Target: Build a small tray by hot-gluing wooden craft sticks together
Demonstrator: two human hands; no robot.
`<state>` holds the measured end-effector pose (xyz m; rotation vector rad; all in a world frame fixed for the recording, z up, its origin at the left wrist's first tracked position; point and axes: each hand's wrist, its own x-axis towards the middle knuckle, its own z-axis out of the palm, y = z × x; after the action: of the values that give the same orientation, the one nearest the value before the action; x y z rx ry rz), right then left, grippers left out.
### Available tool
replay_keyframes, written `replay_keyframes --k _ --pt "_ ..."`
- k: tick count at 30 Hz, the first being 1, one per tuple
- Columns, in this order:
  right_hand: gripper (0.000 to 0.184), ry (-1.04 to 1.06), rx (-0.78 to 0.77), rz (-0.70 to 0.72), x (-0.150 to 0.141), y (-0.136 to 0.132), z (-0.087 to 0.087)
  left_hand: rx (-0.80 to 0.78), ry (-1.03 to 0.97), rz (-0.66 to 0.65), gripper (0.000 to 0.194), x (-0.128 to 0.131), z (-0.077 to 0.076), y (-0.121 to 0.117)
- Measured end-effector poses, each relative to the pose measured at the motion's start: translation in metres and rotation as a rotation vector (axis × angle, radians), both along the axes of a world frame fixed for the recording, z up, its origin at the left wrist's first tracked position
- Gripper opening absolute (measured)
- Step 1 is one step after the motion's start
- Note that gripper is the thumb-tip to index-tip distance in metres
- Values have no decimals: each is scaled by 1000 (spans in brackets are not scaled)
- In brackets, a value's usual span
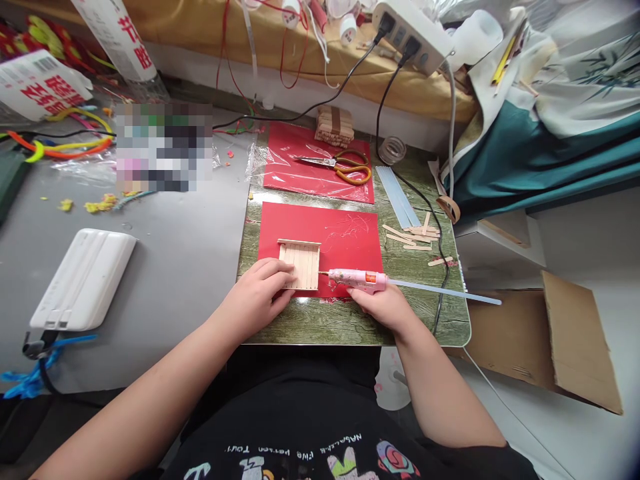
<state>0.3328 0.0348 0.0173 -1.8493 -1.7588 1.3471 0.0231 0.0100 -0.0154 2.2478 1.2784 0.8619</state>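
A small panel of wooden craft sticks (303, 259) lies on a red sheet (350, 243), with a stick edge standing along its far side. My left hand (265, 285) is closed on the panel's left side, fingers over its top. In my right hand (383, 303) is a pink hot glue gun (356, 279), its nozzle at the panel's right edge. From the gun's rear sticks out a long translucent glue stick (450, 293). Thin glue strands (347, 228) lie on the red sheet.
Scissors (345, 165) and bundled craft sticks (335, 125) rest on a wrapped red pack (285, 170). To the right are spare glue sticks (399, 198), loose craft sticks (413, 235) and a black cable (435, 213). A white power bank (85, 277) lies left; a cardboard box (520, 333) stands right.
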Motion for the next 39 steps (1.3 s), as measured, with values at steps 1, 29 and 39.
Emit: replay_keyframes --k 1,29,39 --pt "36 -10 -1 -12 0 0 -1 0 -3 -1 12 0 0 0" --pt "41 140 40 0 1 -6 -2 -24 3 -1 13 0 4 0" --pt "39 121 19 -12 0 -4 -4 -20 3 -3 13 0 1 0"
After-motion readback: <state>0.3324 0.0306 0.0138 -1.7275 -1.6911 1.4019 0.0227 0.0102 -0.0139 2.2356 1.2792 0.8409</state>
